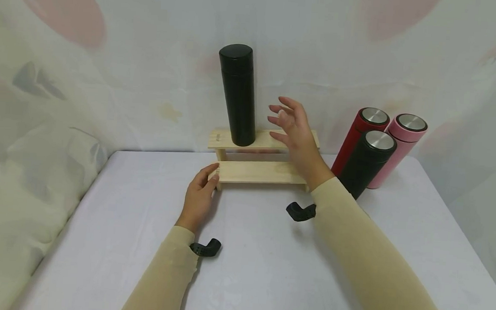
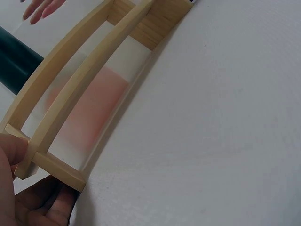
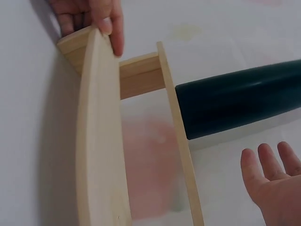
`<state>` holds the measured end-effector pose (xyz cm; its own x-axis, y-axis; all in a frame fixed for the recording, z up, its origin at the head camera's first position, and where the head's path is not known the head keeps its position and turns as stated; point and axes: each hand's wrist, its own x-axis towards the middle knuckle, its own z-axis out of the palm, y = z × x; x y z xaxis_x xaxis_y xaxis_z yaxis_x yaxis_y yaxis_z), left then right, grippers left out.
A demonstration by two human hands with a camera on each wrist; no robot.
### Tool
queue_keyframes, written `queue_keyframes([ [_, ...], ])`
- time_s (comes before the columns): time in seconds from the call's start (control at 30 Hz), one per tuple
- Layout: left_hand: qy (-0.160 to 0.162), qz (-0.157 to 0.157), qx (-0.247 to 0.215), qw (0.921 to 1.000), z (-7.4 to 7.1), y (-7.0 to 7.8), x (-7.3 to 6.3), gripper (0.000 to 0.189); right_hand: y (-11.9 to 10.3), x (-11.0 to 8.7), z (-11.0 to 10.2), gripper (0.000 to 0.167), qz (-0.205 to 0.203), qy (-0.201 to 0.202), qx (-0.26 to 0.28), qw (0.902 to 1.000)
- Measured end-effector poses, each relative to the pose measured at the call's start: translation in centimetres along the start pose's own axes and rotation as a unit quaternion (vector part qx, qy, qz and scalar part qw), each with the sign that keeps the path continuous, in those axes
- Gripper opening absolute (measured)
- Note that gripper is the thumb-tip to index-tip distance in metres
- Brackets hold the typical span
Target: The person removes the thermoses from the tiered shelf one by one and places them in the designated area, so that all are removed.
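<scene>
A two-tier wooden rack [image 1: 264, 172] stands against the back cloth. On its upper tier, left of the middle, a tall black thermos bottle [image 1: 239, 97] with a black lid stands upright; it looks dark teal in the right wrist view. My left hand [image 1: 198, 197] grips the left end of the lower tier, thumb over the board and fingers around its side, as the left wrist view shows. Beside the bottle, my right hand [image 1: 294, 129] is raised over the rack's right part, fingers spread and slightly bent, holding nothing. A gap separates these fingers [image 3: 265, 162] from the bottle.
Right of the rack stand three more thermos bottles close together: a red one [image 1: 351, 141], a black one [image 1: 365, 167] and a pink one [image 1: 399, 145], all with silver lid tops. My right forearm passes just in front of them. Draped cloth [image 1: 29, 170] borders the white table [image 1: 240, 278].
</scene>
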<state>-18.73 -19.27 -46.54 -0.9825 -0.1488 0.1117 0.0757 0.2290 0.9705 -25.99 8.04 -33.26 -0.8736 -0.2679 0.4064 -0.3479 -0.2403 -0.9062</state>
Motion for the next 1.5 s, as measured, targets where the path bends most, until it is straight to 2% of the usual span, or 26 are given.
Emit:
queue_keyframes([
  [0.13, 0.0, 0.008, 0.004, 1.0, -0.1, -0.5, 0.1, 0.042, 0.0, 0.8, 0.3, 0.064, 0.02, 0.014, 0.006, 0.9997],
  [0.4, 0.004, 0.007, 0.01, 0.9999, -0.1, -0.7, 0.2, 0.042, 0.5, 1.9, 0.9, 0.068, 0.039, 0.016, 0.039, 0.9983],
  [0.87, 0.005, 0.006, 0.003, 1.0, -0.2, -0.5, 0.3, 0.042, 1.4, 3.2, 2.5, 0.065, 0.054, 0.013, 0.02, 0.9982],
  [1.07, 0.004, -0.011, -0.01, 0.9999, -0.1, -0.6, 0.6, 0.043, 1.8, 3.6, 3.2, 0.069, 0.055, 0.003, 0.003, 0.9985],
  [1.23, 0.002, -0.022, -0.014, 0.9997, 0.0, 0.5, 0.2, 0.042, 2.1, 4.0, 3.6, 0.074, 0.049, 0.001, -0.015, 0.9987],
  [1.37, -0.001, -0.018, -0.012, 0.9998, 0.0, 2.1, -0.5, 0.042, 1.9, 4.3, 3.9, 0.079, 0.059, 0.0, -0.057, 0.9966],
  [1.5, -0.005, -0.012, -0.021, 0.9997, 0.1, 2.7, -0.8, 0.042, 1.8, 4.9, 4.3, 0.084, 0.067, 0.001, -0.093, 0.9934],
])
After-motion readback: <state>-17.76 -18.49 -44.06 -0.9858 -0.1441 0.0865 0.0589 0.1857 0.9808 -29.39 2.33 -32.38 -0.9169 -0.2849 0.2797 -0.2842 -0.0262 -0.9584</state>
